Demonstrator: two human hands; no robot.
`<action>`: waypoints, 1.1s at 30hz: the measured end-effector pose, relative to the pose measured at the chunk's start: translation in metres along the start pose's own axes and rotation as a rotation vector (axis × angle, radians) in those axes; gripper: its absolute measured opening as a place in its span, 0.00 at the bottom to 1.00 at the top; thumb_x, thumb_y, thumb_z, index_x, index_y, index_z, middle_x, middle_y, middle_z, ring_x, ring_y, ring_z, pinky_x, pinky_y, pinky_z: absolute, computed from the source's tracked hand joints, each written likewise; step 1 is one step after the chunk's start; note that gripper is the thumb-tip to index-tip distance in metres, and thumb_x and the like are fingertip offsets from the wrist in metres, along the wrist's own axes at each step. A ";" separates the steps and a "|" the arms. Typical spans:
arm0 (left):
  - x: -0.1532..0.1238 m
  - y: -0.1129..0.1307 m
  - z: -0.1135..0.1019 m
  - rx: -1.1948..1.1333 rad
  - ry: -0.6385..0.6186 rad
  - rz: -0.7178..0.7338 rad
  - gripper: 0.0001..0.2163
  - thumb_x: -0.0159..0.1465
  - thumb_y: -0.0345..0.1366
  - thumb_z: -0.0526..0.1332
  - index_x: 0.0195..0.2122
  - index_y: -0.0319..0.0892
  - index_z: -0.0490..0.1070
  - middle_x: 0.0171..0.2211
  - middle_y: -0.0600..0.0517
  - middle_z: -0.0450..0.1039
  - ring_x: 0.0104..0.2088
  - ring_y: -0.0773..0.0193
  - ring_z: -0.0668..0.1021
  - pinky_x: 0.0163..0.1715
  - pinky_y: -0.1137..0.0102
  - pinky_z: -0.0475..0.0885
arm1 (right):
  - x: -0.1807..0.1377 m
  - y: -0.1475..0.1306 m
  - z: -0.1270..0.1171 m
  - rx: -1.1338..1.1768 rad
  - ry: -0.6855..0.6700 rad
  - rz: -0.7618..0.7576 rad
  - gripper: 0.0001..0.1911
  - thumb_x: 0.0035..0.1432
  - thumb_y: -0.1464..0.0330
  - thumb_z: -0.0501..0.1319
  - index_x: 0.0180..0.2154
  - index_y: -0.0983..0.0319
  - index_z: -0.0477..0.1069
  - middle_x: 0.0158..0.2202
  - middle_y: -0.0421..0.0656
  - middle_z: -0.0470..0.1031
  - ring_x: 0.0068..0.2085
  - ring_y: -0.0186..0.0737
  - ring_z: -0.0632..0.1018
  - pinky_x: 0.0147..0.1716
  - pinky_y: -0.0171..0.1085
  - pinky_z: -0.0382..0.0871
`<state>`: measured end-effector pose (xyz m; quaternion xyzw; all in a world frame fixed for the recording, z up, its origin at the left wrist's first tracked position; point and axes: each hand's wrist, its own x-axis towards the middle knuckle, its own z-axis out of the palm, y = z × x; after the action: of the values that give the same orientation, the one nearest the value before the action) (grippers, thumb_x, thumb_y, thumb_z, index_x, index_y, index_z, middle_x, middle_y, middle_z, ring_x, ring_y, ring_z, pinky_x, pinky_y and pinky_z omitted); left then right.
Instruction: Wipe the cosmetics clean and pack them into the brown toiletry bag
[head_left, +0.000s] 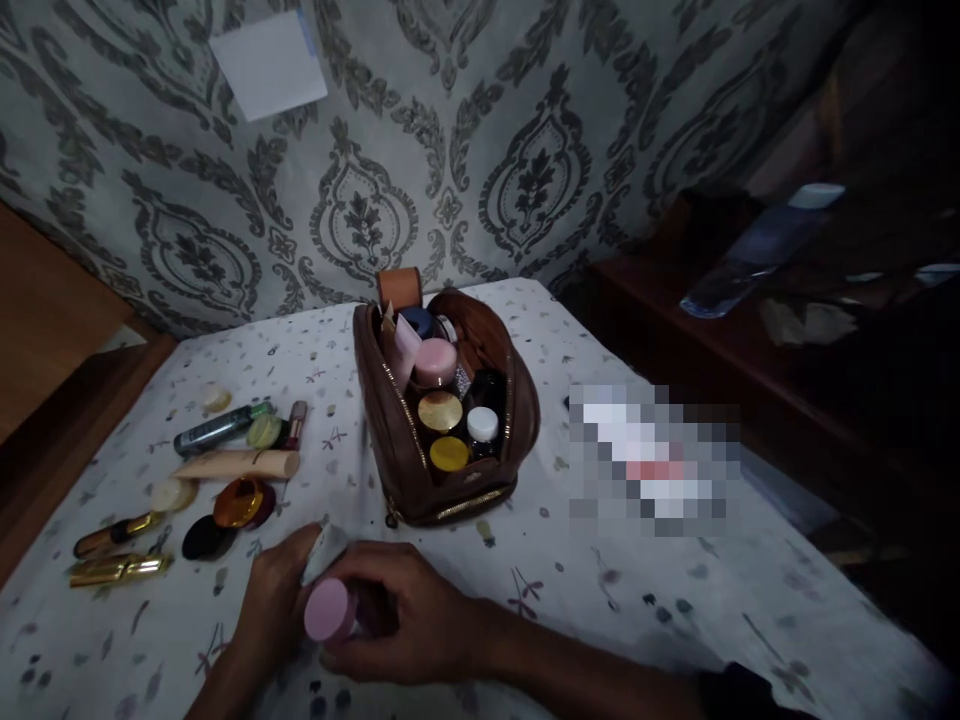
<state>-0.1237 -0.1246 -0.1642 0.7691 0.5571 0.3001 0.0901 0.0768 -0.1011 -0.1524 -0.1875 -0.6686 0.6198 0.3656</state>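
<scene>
My right hand [427, 610] is wrapped round a small container with a pink cap [328, 610], tilted so that the cap points toward my left hand. My left hand [274, 590] is closed beside it, gripping a whitish, flat-looking piece [324, 553] whose kind I cannot make out. Just beyond my hands an unzipped brown toiletry bag [397, 500] stands upright. In it are a pink-lidded jar [435, 362], a gold lid [440, 411], a yellow lid [448, 454], a white-capped bottle [482, 425] and a pink tube [406, 350].
Left of the bag lie a beige tube [236, 465], a green-grey tube [217, 432], an amber jar [244, 502], a black round lid [206, 538] and gold cosmetic tubes [120, 570]. A blurred-out item [649, 460] lies at right. A clear bottle [757, 250] is beyond the bed's edge.
</scene>
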 end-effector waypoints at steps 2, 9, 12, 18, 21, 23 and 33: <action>-0.002 -0.006 0.001 0.005 0.021 0.069 0.14 0.62 0.45 0.53 0.28 0.44 0.72 0.23 0.52 0.77 0.21 0.62 0.78 0.21 0.73 0.73 | 0.000 -0.002 -0.002 0.000 -0.002 0.040 0.21 0.49 0.61 0.69 0.45 0.61 0.76 0.37 0.41 0.75 0.34 0.34 0.72 0.36 0.33 0.67; 0.001 -0.010 0.001 -0.054 -0.033 0.103 0.20 0.69 0.47 0.49 0.25 0.44 0.70 0.20 0.55 0.73 0.18 0.66 0.76 0.18 0.76 0.69 | 0.003 -0.005 -0.006 -0.044 0.042 0.068 0.24 0.52 0.62 0.67 0.51 0.62 0.74 0.41 0.45 0.78 0.39 0.37 0.76 0.41 0.35 0.70; 0.001 -0.012 -0.002 -0.147 -0.111 0.082 0.18 0.70 0.43 0.49 0.24 0.43 0.67 0.19 0.56 0.70 0.18 0.68 0.74 0.18 0.77 0.68 | 0.003 -0.018 -0.009 -0.103 0.043 0.087 0.20 0.53 0.62 0.67 0.48 0.61 0.74 0.39 0.44 0.78 0.38 0.37 0.77 0.41 0.35 0.71; -0.014 -0.030 -0.002 -0.157 -0.156 0.152 0.09 0.69 0.40 0.54 0.37 0.44 0.70 0.27 0.54 0.76 0.25 0.66 0.79 0.26 0.77 0.73 | -0.008 -0.072 -0.030 -0.303 0.183 0.101 0.15 0.55 0.65 0.67 0.45 0.57 0.72 0.37 0.42 0.77 0.36 0.37 0.78 0.37 0.36 0.73; -0.017 -0.032 0.000 -0.161 -0.147 0.180 0.11 0.70 0.42 0.52 0.39 0.44 0.70 0.29 0.53 0.78 0.26 0.65 0.80 0.26 0.77 0.74 | -0.009 -0.106 -0.047 -0.474 0.390 -0.027 0.16 0.58 0.65 0.66 0.48 0.54 0.69 0.39 0.45 0.77 0.38 0.41 0.79 0.36 0.39 0.76; -0.016 -0.032 0.001 -0.161 -0.123 0.212 0.11 0.71 0.43 0.51 0.39 0.45 0.70 0.28 0.53 0.78 0.25 0.66 0.81 0.25 0.78 0.74 | -0.004 -0.127 -0.060 -0.624 0.570 -0.110 0.15 0.59 0.65 0.66 0.47 0.54 0.69 0.40 0.45 0.77 0.38 0.42 0.79 0.34 0.40 0.76; -0.018 -0.042 0.003 -0.114 -0.038 0.264 0.16 0.69 0.49 0.52 0.42 0.46 0.75 0.34 0.50 0.82 0.30 0.61 0.83 0.28 0.75 0.78 | 0.036 -0.137 -0.119 -1.117 0.629 -0.141 0.18 0.60 0.59 0.63 0.48 0.62 0.69 0.41 0.45 0.75 0.37 0.40 0.77 0.33 0.37 0.73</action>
<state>-0.1589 -0.1256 -0.1933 0.8347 0.4315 0.3260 0.1038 0.1665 -0.0160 -0.0153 -0.4779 -0.7621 0.0681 0.4315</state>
